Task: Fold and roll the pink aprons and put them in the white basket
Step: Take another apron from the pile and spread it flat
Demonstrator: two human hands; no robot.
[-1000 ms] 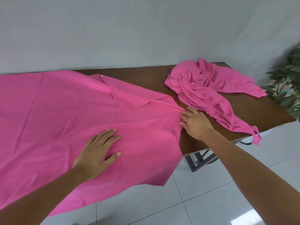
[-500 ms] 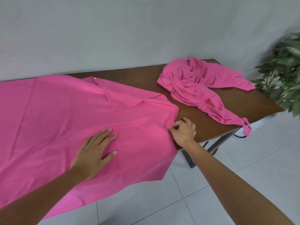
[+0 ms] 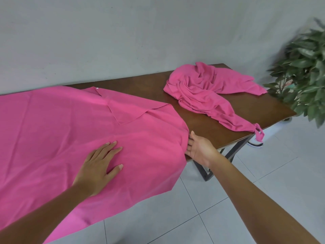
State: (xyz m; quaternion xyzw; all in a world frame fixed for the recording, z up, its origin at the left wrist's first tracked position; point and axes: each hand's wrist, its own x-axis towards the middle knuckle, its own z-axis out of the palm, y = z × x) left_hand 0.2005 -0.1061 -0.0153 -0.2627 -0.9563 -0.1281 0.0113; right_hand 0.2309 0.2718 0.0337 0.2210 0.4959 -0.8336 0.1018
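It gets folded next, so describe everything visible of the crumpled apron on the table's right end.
The crumpled apron is pink, thin, soft-looking cloth, bunched in deep folds and not yet folded. It lies on the brown table near its far right end, apart from the spread apron. One flat flap reaches toward the table's right edge. A twisted tail runs to the near edge, where a knotted strap hangs over. Only the table touches it.

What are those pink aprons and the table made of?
The spread apron and the crumpled apron look like thin matte woven cloth: they drape and crease softly. The table top seems dark wood or veneer, with slight sheen; its legs look like black metal.
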